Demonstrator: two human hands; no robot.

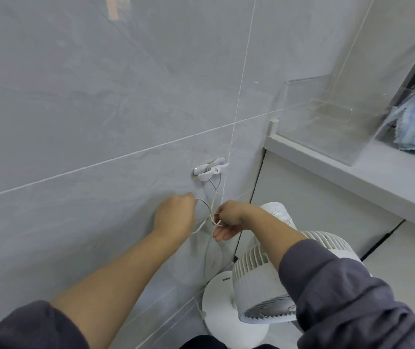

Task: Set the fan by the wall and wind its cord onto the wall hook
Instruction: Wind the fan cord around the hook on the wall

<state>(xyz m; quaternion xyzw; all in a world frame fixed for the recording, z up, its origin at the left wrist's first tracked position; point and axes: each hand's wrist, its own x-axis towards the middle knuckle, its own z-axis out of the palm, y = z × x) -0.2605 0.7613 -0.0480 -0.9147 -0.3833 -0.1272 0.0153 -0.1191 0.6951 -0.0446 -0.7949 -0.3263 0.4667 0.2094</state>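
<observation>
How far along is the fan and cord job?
Done: fan stands by the wall, and some cord already runs onto the hook. In hand: left hand and right hand both hold slack loops. Left: winding that slack on.

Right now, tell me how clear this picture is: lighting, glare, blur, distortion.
Head view: soft, even light with faint shadows; the wide lens bends the wall's grout lines and the shelf; a dull sheen lies on the tiles, and the clear box shows glints; the thin cord blends into the grey wall near the hook; hands and fan read sharp.
</observation>
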